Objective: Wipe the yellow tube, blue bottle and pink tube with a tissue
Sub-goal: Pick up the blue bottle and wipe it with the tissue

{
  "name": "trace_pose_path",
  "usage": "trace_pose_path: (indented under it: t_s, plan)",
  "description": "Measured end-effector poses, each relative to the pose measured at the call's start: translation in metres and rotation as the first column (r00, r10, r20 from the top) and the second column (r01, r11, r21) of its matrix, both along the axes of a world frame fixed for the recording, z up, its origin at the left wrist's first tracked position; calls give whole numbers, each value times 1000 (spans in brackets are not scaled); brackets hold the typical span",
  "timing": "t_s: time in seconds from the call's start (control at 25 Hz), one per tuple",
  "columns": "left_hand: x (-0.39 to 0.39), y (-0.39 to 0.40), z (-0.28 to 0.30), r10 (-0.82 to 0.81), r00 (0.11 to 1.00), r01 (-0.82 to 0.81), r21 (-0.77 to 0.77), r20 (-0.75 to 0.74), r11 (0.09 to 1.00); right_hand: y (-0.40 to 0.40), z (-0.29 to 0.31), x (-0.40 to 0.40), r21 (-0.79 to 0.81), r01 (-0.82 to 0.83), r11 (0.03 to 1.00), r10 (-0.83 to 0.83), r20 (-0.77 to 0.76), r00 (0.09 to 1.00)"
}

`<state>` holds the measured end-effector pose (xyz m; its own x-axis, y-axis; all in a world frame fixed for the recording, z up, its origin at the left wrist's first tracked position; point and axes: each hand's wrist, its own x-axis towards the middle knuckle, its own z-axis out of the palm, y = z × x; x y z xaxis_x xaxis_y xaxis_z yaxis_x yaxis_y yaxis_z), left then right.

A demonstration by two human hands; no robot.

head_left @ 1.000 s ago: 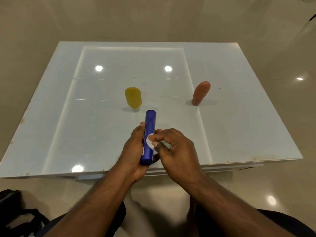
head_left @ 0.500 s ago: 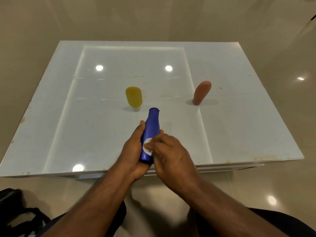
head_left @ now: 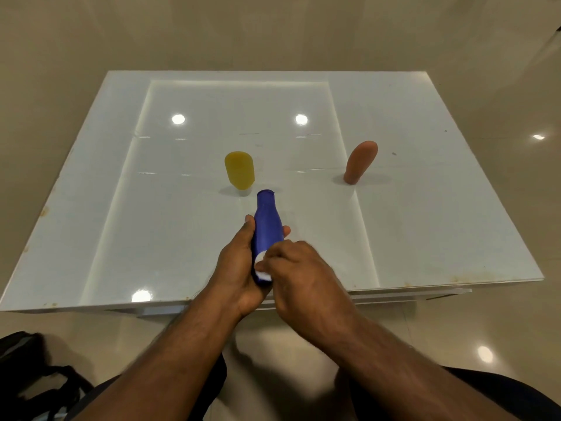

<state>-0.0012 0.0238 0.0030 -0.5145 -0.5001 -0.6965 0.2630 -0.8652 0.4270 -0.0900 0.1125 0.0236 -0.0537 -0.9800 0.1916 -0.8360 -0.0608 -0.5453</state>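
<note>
My left hand (head_left: 235,268) grips the blue bottle (head_left: 267,220) around its lower body, above the table's near edge, its neck pointing away from me. My right hand (head_left: 299,268) pinches a small white tissue (head_left: 261,265) and presses it against the bottle's lower part. The yellow tube (head_left: 239,170) stands upright just beyond the bottle's top. The pink tube (head_left: 359,162) stands leaning at the right of the table. The bottle's base is hidden by my hands.
The glossy white table (head_left: 151,208) has a raised seam line running front to back right of the middle. A black bag (head_left: 33,375) lies on the floor at the lower left. Beige floor tiles surround the table.
The bottle has turned in my left hand, from showing its narrow side to its broad face. My right hand with the tissue has slid down the bottle toward me.
</note>
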Motion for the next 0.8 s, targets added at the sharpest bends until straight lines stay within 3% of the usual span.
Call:
trace_pose_path:
  t_s: [0.16, 0.24, 0.32, 0.4, 0.56, 0.64, 0.72, 0.8]
  plan:
    - [-2, 3, 1, 16, 1000, -15, 12, -13, 1000, -11, -3, -25, 45, 225, 973, -229, 195, 954]
    - [-1, 1, 1, 28, 1000, -28, 6, -7, 1000, -7, -1, -9, 72, 182, 981, -193, 200, 961]
    - [0, -1, -1, 28, 999, -27, -18, 20, 999, 2, -1, 13, 48, 32, 998, -32, 2, 999]
    - [-1, -2, -3, 41, 999, -40, -24, 23, 999, 1, -2, 8, 11, -24, 1000, 25, -42, 999]
    - [0, -2, -4, 121, 992, -121, 13, -33, 993, -5, -3, -15, 41, 161, 986, -166, 203, 965]
    - [0, -4, -5, 151, 987, -150, 21, -48, 988, -1, -1, -6, 78, 179, 981, -190, 174, 966]
    - [0, -6, -5, 165, 985, -163, 26, -56, 986, 4, 1, 6, 80, 96, 992, -104, 95, 990]
    - [0, -7, -4, 175, 983, -173, 35, -56, 984, 1, 0, -1, 31, 62, 998, -66, 131, 989]
